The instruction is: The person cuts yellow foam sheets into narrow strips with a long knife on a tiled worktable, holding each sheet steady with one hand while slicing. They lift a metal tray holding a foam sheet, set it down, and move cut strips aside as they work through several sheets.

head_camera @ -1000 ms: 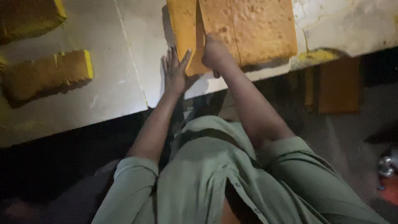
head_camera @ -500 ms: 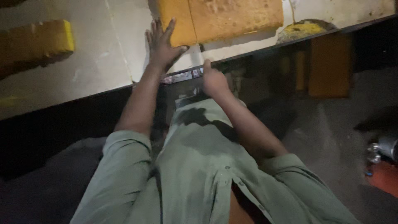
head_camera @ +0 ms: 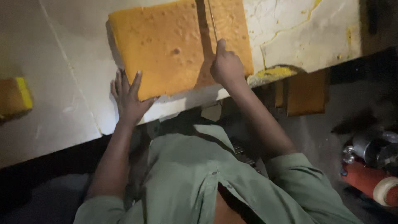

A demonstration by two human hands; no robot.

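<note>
Looks like a small workshop, likely foam or sponge cutting. Evidence: a big white worktable (head_camera: pixel 62 62), scuffed, seamed and stained yellow, with chipped surface far side of the right hand (head_camera: pixel 226 66). That hand grips a thin blade (head_camera: pixel 212 18) standing in a cut through a porous yellow-orange slab (head_camera: pixel 166 45); the left hand (head_camera: pixel 128 97) lies flat at the slab's near-left corner. Another yellow block (head_camera: pixel 14 95) sits well left of the grip. Below the table edge, right of the grip: orange offcut pieces (head_camera: pixel 304 93) stacked in shadow, bare dusty floor (head_camera: pixel 327 124), a red machine with metal fittings (head_camera: pixel 365 166) (exact type unclear) and a tape roll (head_camera: pixel 385 191). Dim, rough lighting.
</note>
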